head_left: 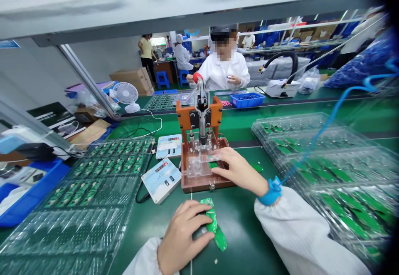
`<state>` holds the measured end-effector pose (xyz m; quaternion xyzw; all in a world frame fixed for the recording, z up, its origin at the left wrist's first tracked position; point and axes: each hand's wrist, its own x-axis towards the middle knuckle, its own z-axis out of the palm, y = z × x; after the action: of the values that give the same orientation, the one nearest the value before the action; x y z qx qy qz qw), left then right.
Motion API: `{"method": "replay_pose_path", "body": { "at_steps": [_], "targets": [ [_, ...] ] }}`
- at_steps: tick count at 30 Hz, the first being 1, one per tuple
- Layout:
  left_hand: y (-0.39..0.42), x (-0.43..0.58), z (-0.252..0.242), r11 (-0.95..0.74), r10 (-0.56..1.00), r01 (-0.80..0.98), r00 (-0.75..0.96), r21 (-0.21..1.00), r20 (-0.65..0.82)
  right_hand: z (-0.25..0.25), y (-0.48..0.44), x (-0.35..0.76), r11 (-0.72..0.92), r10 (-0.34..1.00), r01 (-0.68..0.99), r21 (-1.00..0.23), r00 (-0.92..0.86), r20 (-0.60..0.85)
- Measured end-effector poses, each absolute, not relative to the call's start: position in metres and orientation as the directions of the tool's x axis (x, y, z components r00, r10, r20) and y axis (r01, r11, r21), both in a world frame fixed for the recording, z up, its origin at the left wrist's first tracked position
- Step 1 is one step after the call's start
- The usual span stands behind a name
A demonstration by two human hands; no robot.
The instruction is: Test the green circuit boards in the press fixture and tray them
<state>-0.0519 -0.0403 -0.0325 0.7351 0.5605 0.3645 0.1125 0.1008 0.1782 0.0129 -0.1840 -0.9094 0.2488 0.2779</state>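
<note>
My left hand [187, 233] is low in the middle, its fingers and thumb closed at the edge of a green circuit board [212, 221] over the mat. A second green board [220, 239] lies partly under that one. My right hand [238, 169] reaches into the press fixture [199, 117], which has an orange frame, a wooden base and a red-knobbed lever. Its thumb and fingers are on a green board [213, 165] at the clear plastic plate [195, 167]; the hand hides part of that board. A blue strap [270, 190] circles my right wrist.
Two counter boxes [162, 179] with red digits sit left of the fixture. A clear tray of boards [109, 158] stands left, stacked clear trays [311, 154] right. A blue cord [332, 115] runs from my wrist strap. Across the bench a person in white [222, 73] sits near a blue bin [247, 100].
</note>
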Motion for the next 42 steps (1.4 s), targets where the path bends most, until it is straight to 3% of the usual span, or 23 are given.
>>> {"method": "replay_pose_path", "body": {
  "at_steps": [9,16,24,31,34,38,42],
  "targets": [
    [-0.039,-0.052,-0.026,-0.401,0.870,0.724,0.111,0.561,0.480,0.004,0.181,0.104,0.800,0.455,0.178,-0.573,-0.803,0.385],
    [0.006,-0.092,0.012,-0.290,0.839,0.843,-0.003,0.452,0.543,-0.005,0.180,0.106,0.781,0.467,0.160,-0.604,-0.792,0.393],
    [0.053,-0.114,0.016,-0.271,0.886,0.874,0.063,0.403,0.459,-0.008,0.179,0.107,0.768,0.477,0.131,-0.627,-0.770,0.423],
    [0.051,-0.114,0.014,-0.252,0.901,0.861,0.043,0.441,0.431,-0.005,0.178,0.108,0.760,0.486,0.094,-0.642,-0.738,0.467],
    [0.045,-0.109,0.008,-0.239,0.882,0.858,-0.004,0.455,0.470,0.011,0.185,0.111,0.753,0.540,0.099,-0.650,-0.657,0.526],
    [0.028,-0.084,-0.002,-0.262,0.745,0.818,-0.165,0.512,0.646,0.063,0.196,0.107,0.734,0.639,0.103,-0.671,-0.441,0.631],
    [0.014,-0.052,-0.013,-0.497,0.726,0.753,0.088,0.432,0.682,0.126,0.208,0.076,0.806,0.564,-0.003,-0.591,-0.298,0.770]
  ]
}}
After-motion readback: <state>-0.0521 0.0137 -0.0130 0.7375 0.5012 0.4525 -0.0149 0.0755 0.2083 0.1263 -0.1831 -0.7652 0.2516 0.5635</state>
